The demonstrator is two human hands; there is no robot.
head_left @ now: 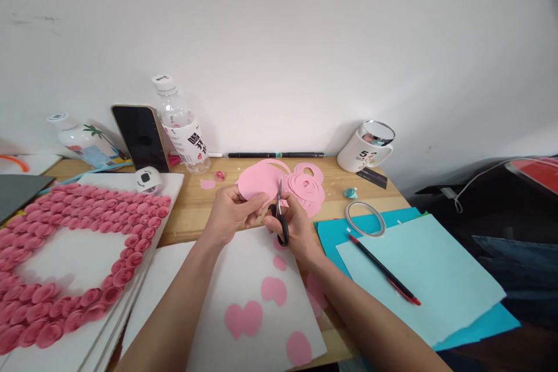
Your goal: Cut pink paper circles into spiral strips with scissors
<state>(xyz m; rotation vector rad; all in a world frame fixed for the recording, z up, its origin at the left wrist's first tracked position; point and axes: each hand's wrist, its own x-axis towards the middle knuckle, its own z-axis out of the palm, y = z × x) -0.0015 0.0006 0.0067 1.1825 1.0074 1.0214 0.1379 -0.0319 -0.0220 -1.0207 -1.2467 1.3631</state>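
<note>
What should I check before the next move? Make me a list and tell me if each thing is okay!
1. Left hand has hold of the pink paper: ok.
2. Right hand has hold of the scissors: ok.
3. Left hand safely away from the blades: cannot tell; they are close together in this one view.
4. White sheet free of loose bits: not ok, pink pieces lie on it.
5. Tall bottle has its cap on: ok.
</note>
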